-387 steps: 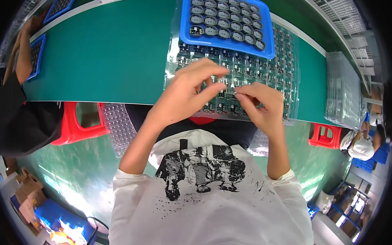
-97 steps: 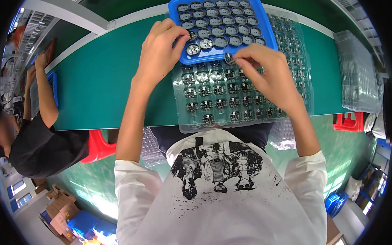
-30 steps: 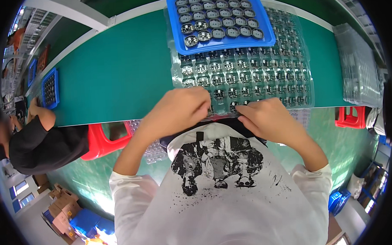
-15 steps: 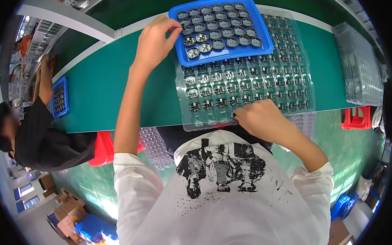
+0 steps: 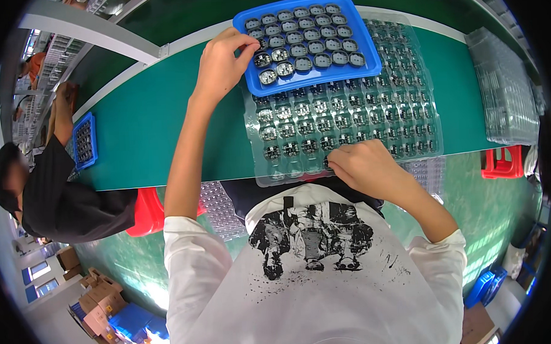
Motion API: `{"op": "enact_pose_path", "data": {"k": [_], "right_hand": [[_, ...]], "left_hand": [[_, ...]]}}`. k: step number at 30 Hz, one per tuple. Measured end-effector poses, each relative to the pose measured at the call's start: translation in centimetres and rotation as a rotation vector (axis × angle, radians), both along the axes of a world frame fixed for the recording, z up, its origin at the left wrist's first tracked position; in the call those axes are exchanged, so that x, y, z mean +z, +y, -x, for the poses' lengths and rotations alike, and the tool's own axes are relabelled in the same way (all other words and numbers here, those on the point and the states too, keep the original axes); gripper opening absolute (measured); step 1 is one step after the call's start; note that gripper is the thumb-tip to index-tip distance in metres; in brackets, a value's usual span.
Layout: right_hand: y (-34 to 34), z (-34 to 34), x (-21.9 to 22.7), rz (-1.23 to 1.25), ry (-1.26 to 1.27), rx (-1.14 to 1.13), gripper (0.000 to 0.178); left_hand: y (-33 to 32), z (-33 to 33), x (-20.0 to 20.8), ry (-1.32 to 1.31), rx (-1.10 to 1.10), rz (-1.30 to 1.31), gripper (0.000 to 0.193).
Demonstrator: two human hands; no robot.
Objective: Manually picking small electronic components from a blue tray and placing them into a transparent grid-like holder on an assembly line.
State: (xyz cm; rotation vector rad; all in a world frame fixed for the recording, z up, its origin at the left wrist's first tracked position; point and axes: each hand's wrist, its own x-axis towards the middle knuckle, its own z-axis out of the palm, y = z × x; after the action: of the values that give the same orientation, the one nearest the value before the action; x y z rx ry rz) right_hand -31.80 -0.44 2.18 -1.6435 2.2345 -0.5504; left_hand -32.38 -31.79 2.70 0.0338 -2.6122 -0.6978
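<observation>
A blue tray (image 5: 312, 83) holds rows of small oval electronic parts, most grey-topped and a few at the near left with bare shiny circuitry. It rests over the far part of a clear plastic blister tray (image 5: 296, 166) with many shiny circuit parts in its pockets. At the blue tray's left rim my left hand (image 5: 224, 61) is closed in a pinch on an oval part (image 5: 262, 44). My right hand (image 5: 365, 167) pinches a small dark part (image 5: 327, 161) at the blister tray's near edge; its fingers cover most of that part.
Both trays lie on a green workbench (image 5: 153, 134). Stacked clear blister trays (image 5: 506, 91) stand at the right end. To the left, a person in black (image 5: 64, 197) sits near another blue tray (image 5: 85, 141). A red stool (image 5: 503, 163) is beyond the bench's right front edge.
My left fingertips have shifted slightly right, onto the oval part in the blue tray. My right hand stays nearly in place, still pinching at the blister tray's near edge.
</observation>
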Motion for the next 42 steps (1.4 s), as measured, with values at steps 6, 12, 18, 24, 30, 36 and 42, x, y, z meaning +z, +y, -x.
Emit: {"op": "enact_pose_path", "data": {"k": [6, 12, 18, 24, 30, 36, 42], "right_hand": [[0.0, 0.0, 0.2, -0.003, -0.002, -0.009, 0.01], [-0.6, 1.9, 3.1, 0.0, -0.146, 0.084, 0.009], [-7.1, 7.6, 4.1, 0.438, 0.064, -0.14, 0.009], [-13.4, 11.7, 1.3, 0.427, 0.266, -0.212, 0.009], [-14.7, 12.1, -0.2, 0.413, 0.323, -0.169, 0.009], [-15.2, 11.7, 0.2, 0.394, 0.281, -0.159, 0.01], [-14.4, 12.0, -0.1, 0.352, 0.265, -0.164, 0.014]], "left_hand": [[0.2, 0.2, -0.2, -0.04, 0.007, 0.01, 0.009], [0.0, 0.3, -0.2, -0.048, -0.008, 0.107, 0.01], [0.0, -1.6, 1.2, -0.058, 0.035, -0.104, 0.023], [0.5, -7.6, -1.0, 0.043, 0.178, -0.344, 0.033], [0.2, -12.5, -5.9, 0.164, 0.431, -0.548, 0.02], [0.4, -12.6, -5.6, 0.176, 0.427, -0.541, 0.016], [0.6, -12.5, -5.6, 0.136, 0.429, -0.534, 0.016]]}}
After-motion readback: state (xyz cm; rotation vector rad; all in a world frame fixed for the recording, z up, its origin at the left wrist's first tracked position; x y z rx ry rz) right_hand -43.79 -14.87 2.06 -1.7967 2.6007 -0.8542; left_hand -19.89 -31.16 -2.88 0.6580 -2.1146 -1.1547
